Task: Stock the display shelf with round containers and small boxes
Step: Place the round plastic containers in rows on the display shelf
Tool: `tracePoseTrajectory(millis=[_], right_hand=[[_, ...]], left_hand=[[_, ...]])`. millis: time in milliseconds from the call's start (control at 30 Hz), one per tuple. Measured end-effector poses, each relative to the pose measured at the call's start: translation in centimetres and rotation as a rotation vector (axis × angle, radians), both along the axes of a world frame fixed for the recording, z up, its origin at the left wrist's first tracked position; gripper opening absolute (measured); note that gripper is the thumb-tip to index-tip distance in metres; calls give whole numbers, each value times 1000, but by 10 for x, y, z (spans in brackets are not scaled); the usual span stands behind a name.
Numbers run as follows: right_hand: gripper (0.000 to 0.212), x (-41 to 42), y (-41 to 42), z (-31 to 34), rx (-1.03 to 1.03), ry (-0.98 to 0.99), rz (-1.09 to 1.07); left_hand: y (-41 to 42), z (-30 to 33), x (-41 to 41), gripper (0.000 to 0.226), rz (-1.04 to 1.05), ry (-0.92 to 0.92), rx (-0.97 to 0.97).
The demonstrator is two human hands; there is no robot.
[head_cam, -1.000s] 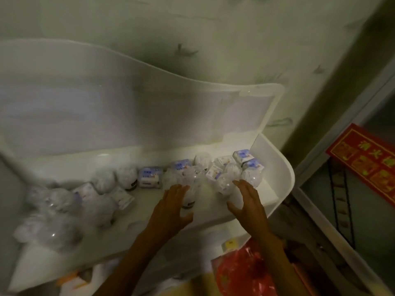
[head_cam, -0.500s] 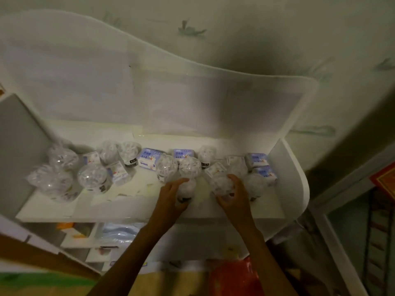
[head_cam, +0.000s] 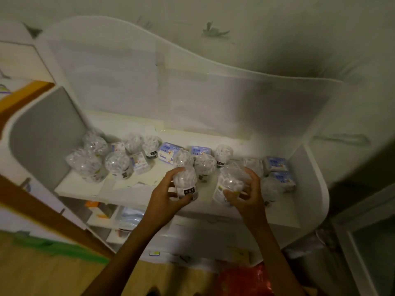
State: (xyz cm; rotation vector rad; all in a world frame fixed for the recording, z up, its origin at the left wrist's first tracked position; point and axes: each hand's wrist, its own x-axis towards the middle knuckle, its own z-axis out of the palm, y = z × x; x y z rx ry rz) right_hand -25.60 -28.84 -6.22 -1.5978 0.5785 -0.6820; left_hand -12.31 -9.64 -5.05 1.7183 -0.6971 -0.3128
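Note:
A white display shelf (head_cam: 85, 189) holds several clear round containers and small blue-and-white boxes in a loose row. My left hand (head_cam: 165, 195) grips one round container (head_cam: 185, 181) with a black label, lifted slightly above the shelf front. My right hand (head_cam: 249, 194) holds a second round container (head_cam: 232, 180), tilted on its side. More round containers (head_cam: 117, 164) cluster at the left end. Small boxes (head_cam: 276, 164) are stacked at the right end, with others (head_cam: 167, 152) in the middle behind my hands.
The shelf has a tall curved back panel (head_cam: 192, 92) and raised side walls (head_cam: 307, 174). Lower compartments (head_cam: 111, 214) with packages sit beneath. A red bag (head_cam: 243, 280) lies on the floor below my right arm. A wooden strip (head_cam: 42, 212) runs at the left.
Both hands went from resting among the containers to closing on one round container each and lifting them toward the shelf front. The camera view shifted left and down.

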Motion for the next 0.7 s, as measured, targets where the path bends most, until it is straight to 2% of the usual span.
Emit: tracePoseTrajectory(millis=[200,333,533,700], right_hand=[[61,30,50,10,110,5,173],[59,55,99,23,197,-24,271],[51,100,206,43,198,-32,464],[59,139,316,52,224,-6,598]], left_hand=[[66,19,-2,66,60,83,-67],[120,33,4,68,149,113,-111],[233,50,22,69,300,94,-128],[346,55,35,71,438,79,-151]])
